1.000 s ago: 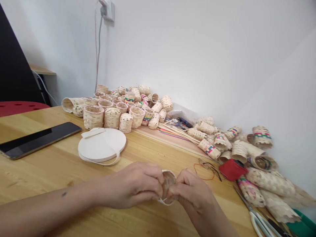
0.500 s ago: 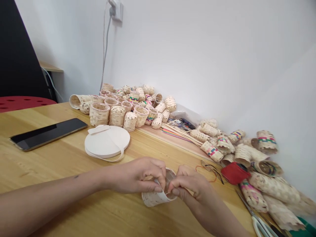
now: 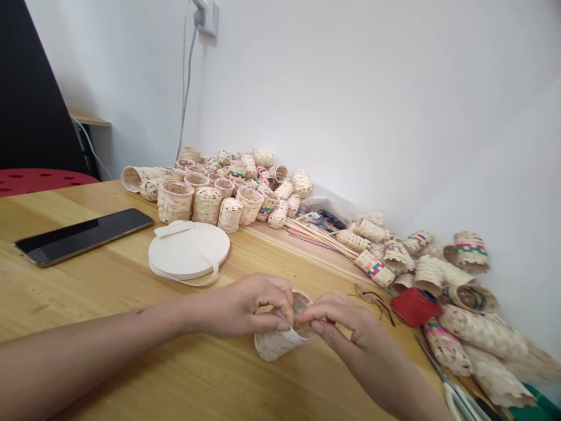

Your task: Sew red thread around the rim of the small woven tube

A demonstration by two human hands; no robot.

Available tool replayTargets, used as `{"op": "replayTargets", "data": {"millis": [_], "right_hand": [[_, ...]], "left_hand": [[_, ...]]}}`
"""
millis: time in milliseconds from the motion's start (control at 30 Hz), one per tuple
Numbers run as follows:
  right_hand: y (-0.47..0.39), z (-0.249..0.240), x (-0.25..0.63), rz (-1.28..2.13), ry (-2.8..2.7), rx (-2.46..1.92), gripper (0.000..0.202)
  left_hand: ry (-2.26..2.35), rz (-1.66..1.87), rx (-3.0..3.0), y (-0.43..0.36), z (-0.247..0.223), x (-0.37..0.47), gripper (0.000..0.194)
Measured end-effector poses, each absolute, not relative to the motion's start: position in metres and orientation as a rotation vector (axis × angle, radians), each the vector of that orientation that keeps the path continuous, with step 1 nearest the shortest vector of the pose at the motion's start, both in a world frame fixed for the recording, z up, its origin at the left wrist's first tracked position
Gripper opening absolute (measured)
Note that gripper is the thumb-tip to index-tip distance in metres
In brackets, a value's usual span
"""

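Observation:
A small pale woven basket is tilted on the wooden table, its opening turned up and to the right. My left hand pinches the near left part of its rim, thumb outside and fingers reaching in. Across the opening, my right hand has thumb and forefinger close together at the right side of the rim; what lies between those fingertips is too small to make out. A pale band runs along the rim.
A roll of white ribbon and a black phone lie to the left. Woven baskets crowd the back and right side. Glasses, a red spool and scissors are at the right.
The basket has turned slightly and shifted a little up. My right hand's fingers have straightened somewhat and lifted slightly at the rim; my left hand keeps its pinch.

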State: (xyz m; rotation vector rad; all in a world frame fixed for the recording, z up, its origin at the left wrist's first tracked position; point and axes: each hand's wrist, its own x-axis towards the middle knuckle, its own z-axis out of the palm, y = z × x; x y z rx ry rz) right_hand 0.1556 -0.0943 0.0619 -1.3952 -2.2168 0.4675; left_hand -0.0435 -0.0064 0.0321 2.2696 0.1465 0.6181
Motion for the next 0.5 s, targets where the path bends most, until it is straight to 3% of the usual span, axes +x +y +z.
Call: {"op": "replayTargets", "data": {"millis": [233,400,500], "right_hand": [[-0.095,0.047,0.148,0.384,-2.071,-1.437,0.008],[-0.092,0.029,0.152,-0.192,-1.954,-1.219,0.018],[-0.091,0.022,0.149,-0.306,-2.067,-1.085,0.016]], "left_hand": [[0.182,0.689,2.225,-0.009,0.027,-0.043,0.01],[0.459,0.827,1.962,-0.004,0.017,-0.039,0.018],[0.524,0.771,1.775,-0.001,0.01,-0.035,0.023]]}}
